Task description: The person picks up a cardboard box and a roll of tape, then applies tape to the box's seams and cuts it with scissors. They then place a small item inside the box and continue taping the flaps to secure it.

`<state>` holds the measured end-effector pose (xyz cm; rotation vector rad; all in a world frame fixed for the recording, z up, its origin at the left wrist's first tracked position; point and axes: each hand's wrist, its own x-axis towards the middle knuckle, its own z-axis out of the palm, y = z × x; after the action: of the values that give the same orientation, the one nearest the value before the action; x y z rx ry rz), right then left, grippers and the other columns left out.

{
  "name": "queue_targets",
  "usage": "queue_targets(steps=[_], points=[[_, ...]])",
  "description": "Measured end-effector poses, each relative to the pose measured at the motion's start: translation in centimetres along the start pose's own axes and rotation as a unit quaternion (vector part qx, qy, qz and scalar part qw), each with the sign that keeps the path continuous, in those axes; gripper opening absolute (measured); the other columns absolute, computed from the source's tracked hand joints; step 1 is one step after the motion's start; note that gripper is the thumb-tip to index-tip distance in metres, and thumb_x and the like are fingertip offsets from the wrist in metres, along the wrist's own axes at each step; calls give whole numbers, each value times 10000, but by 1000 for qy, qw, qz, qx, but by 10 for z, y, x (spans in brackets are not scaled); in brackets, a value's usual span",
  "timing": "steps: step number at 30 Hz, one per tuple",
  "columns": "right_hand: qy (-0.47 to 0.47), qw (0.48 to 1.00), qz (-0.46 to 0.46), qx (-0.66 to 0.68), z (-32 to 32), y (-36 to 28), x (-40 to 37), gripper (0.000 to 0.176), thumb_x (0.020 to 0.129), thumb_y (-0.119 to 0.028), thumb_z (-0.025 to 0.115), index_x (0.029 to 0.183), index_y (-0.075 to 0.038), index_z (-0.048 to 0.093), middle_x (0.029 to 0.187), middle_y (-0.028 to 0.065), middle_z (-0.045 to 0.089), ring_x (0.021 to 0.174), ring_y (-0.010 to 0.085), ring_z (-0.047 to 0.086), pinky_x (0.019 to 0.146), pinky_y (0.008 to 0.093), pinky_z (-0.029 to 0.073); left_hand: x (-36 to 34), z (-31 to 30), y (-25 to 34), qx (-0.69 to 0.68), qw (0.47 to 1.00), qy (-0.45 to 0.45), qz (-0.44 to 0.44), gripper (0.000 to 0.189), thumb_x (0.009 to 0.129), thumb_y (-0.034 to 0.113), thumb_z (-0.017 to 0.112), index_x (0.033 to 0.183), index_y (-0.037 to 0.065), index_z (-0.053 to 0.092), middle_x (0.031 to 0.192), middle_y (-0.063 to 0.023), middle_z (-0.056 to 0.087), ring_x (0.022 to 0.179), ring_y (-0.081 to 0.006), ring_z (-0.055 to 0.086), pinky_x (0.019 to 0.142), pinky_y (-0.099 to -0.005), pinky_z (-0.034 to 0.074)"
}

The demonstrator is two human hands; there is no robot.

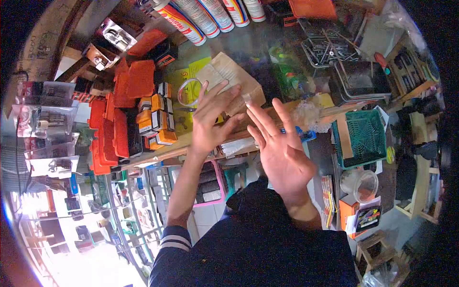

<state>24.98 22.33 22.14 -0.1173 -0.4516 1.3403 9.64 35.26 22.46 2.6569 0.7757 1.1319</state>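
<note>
A brown paper package (pixel 222 71) lies on the glass-topped counter in front of me. My left hand (pixel 213 117) is over its near left edge, fingers spread, with some fingertips at the paper. Palm up and fingers apart, my right hand (pixel 284 153) is just right of the package's near corner and holds nothing. A roll of clear tape (pixel 189 92) stands beside my left fingers, on a yellow sheet (pixel 184 76). Whether my left fingertips press on the paper is hard to tell.
Small orange-and-black boxes (pixel 158 115) and red plastic cases (pixel 112 129) stand at the left. Tubes (pixel 210 19) line the back. Trays of metal parts (pixel 330 50) sit at the back right, a green basket (pixel 363 138) at the right.
</note>
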Motion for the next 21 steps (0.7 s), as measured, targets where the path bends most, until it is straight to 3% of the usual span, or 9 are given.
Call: queue_targets(steps=[1, 3, 21], points=[[0, 1000, 2, 3, 0, 2, 0, 865, 859, -302, 666, 1554, -65, 209, 1556, 272, 317, 1456, 349, 293, 1193, 445, 117, 1, -1, 1, -4, 1000, -4, -9, 536, 711, 146, 844, 1220, 91, 684, 1261, -79, 677, 1293, -296, 554, 1164, -555, 264], [18, 999, 10, 31, 0, 4, 0, 848, 881, -282, 601, 1555, -7, 165, 1547, 391, 185, 1500, 396, 169, 1217, 417, 145, 1, -3, 2, -4, 1000, -9, -18, 582, 701, 146, 851, 1248, 89, 664, 1263, -82, 676, 1295, -296, 552, 1164, -561, 263], [-26, 999, 22, 34, -6, -4, 8, 761, 951, -301, 510, 1559, 2, 166, 1545, 394, 183, 1501, 413, 152, 1225, 434, 88, 2, -7, 2, 0, 1000, -30, -5, 552, 754, 179, 831, 1272, 110, 655, 1278, -87, 669, 1327, -309, 522, 1159, -558, 267]])
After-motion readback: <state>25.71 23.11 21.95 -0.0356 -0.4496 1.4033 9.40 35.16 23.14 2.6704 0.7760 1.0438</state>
